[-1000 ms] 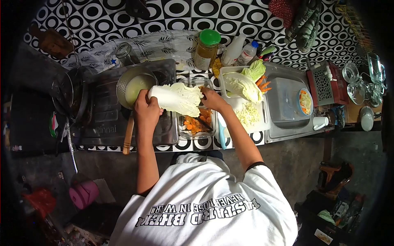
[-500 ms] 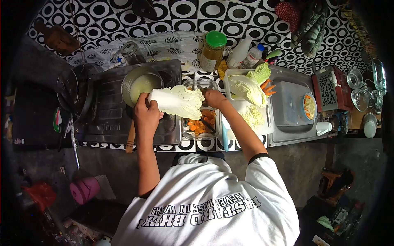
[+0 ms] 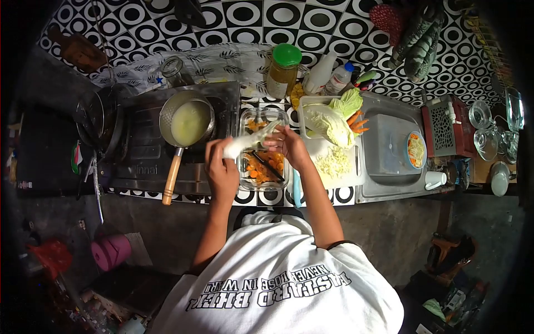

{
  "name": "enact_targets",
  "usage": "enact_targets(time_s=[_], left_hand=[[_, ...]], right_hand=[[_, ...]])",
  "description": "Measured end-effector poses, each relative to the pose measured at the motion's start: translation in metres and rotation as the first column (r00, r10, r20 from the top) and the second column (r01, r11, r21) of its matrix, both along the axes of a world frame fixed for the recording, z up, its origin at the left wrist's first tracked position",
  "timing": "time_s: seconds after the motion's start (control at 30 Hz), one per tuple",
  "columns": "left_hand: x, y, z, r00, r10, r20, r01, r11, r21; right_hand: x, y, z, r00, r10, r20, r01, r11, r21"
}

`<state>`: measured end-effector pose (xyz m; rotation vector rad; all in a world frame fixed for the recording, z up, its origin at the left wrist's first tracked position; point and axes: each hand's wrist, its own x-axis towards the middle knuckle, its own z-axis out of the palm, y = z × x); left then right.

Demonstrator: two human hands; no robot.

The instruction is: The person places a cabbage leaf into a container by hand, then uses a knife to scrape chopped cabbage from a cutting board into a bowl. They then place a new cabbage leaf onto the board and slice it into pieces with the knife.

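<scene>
My left hand [image 3: 221, 167] grips the thick white end of a cabbage leaf [image 3: 245, 143], which is turned edge-on over the glass containers. At the leaf's thin end is my right hand [image 3: 288, 146], its fingers partly spread and touching or close to the leaf; the exact contact is blurred. Under the hands, one glass container [image 3: 243, 181] holds orange carrot pieces [image 3: 258, 170] with a dark-handled utensil [image 3: 269, 166] lying across them. A second glass container [image 3: 243, 118] behind it has orange pieces inside, partly hidden by the leaf.
A saucepan [image 3: 192, 125] with pale liquid sits on the stove [image 3: 147, 161] at left. At right are a tray [image 3: 305, 114] of cabbage and carrots, shredded cabbage [image 3: 334, 162] on a white board, a light blue handle [image 3: 296, 189], and the sink [image 3: 384, 186]. Jars and bottles [image 3: 283, 72] stand behind.
The leaf has turned from broad side up to edge-on. My left hand has moved right, away from the saucepan, and my right hand's fingers have come up to the leaf's end.
</scene>
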<state>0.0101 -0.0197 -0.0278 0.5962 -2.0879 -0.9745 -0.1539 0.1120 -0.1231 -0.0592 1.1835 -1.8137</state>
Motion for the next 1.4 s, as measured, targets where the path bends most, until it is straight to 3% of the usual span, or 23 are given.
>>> enact_targets(time_s=[0.03, 0.1, 0.17, 0.23, 0.3, 0.4, 0.47, 0.5, 0.57, 0.6, 0.7, 0.73, 0.77, 0.8, 0.83, 0.93, 1.03, 1.13, 1.23, 1.27, 1.3, 1.37, 1.4], left_hand=[[0.005, 0.008, 0.008, 0.998, -0.035, 0.048, 0.037, 0.998, -0.051], [0.011, 0.021, 0.0, 0.996, -0.089, 0.006, 0.089, 0.996, -0.027], [0.015, 0.033, -0.009, 0.984, -0.178, -0.019, 0.177, 0.983, -0.043], [0.019, 0.048, -0.011, 0.969, -0.249, 0.01, 0.249, 0.969, 0.003], [0.024, 0.062, -0.01, 0.948, -0.317, 0.025, 0.313, 0.945, 0.096], [0.029, 0.069, -0.024, 0.927, -0.372, 0.034, 0.355, 0.906, 0.231], [0.028, 0.072, -0.041, 0.84, -0.342, -0.422, 0.538, 0.632, 0.558], [0.026, 0.073, -0.05, 0.843, -0.334, -0.422, 0.532, 0.636, 0.559], [0.02, 0.077, -0.072, 0.957, 0.021, -0.29, 0.258, 0.395, 0.882], [0.01, 0.077, -0.086, 0.989, 0.087, -0.12, 0.057, 0.523, 0.85], [-0.011, 0.072, -0.124, 0.992, 0.126, 0.001, -0.041, 0.311, 0.95], [-0.012, 0.064, -0.137, 1.0, 0.007, 0.023, -0.024, 0.357, 0.934], [-0.014, 0.064, -0.149, 1.0, 0.011, 0.022, -0.025, 0.355, 0.934], [-0.019, 0.064, -0.149, 0.99, 0.051, 0.132, -0.141, 0.386, 0.912], [-0.022, 0.065, -0.15, 0.967, 0.094, 0.239, -0.256, 0.41, 0.875], [-0.02, 0.063, -0.166, 0.959, 0.072, 0.273, -0.279, 0.393, 0.876], [-0.021, 0.066, -0.154, 0.956, 0.087, 0.281, -0.293, 0.375, 0.879], [-0.024, 0.061, -0.142, 0.973, 0.03, 0.231, -0.229, 0.298, 0.927], [-0.026, 0.057, -0.165, 0.971, 0.091, 0.222, -0.239, 0.304, 0.922], [-0.025, 0.055, -0.171, 0.971, 0.088, 0.221, -0.237, 0.305, 0.922], [-0.025, 0.053, -0.174, 0.977, 0.069, 0.203, -0.214, 0.29, 0.933], [-0.023, 0.05, -0.176, 0.981, 0.049, 0.186, -0.192, 0.27, 0.944], [-0.021, 0.049, -0.176, 0.985, 0.022, 0.172, -0.172, 0.253, 0.952]], right_hand=[[-0.002, -0.001, 0.001, 0.991, -0.071, 0.116, 0.085, 0.989, -0.119], [-0.007, 0.0, -0.002, 0.972, -0.076, 0.223, 0.103, 0.989, -0.11], [-0.011, -0.003, -0.014, 0.983, -0.033, 0.178, 0.04, 0.998, -0.038], [-0.008, -0.009, -0.016, 0.979, -0.11, 0.172, 0.119, 0.992, -0.043], [-0.012, -0.012, -0.017, 0.988, -0.124, -0.09, 0.134, 0.985, 0.111], [-0.019, -0.011, -0.013, 0.987, -0.151, -0.06, 0.151, 0.988, -0.013], [-0.023, -0.015, -0.01, 0.979, -0.206, -0.003, 0.205, 0.976, -0.075], [-0.025, -0.017, -0.01, 0.98, -0.197, -0.003, 0.197, 0.978, -0.074], [-0.027, -0.02, -0.013, 0.983, -0.179, -0.026, 0.177, 0.981, -0.077], [-0.029, -0.02, -0.018, 0.985, -0.169, -0.025, 0.167, 0.983, -0.076], [-0.039, -0.019, -0.057, 0.99, -0.088, -0.106, 0.078, 0.993, -0.091], [-0.041, -0.018, -0.068, 0.863, 0.02, -0.504, 0.042, 0.993, 0.111], [-0.045, -0.015, -0.079, 0.587, 0.197, -0.785, 0.09, 0.948, 0.305], [-0.046, -0.01, -0.056, 0.534, 0.51, -0.674, 0.022, 0.789, 0.614], [-0.04, -0.007, -0.035, 0.533, 0.514, -0.672, 0.018, 0.787, 0.616], [-0.022, 0.008, -0.004, 0.253, 0.585, -0.77, 0.091, 0.778, 0.621], [-0.016, 0.004, 0.04, 0.245, 0.729, -0.639, -0.014, 0.662, 0.749], [-0.02, -0.015, 0.02, 0.124, 0.755, -0.644, -0.153, 0.656, 0.739], [-0.017, -0.029, -0.015, -0.012, 0.8, -0.601, -0.094, 0.597, 0.797], [-0.015, -0.03, -0.016, -0.025, 0.873, -0.487, -0.123, 0.481, 0.868], [-0.01, -0.031, -0.022, -0.024, 0.873, -0.488, -0.122, 0.482, 0.868], [0.002, -0.029, -0.038, -0.221, 0.909, -0.353, -0.031, 0.355, 0.934], [0.005, -0.029, -0.033, -0.14, 0.939, -0.314, -0.076, 0.306, 0.949]])
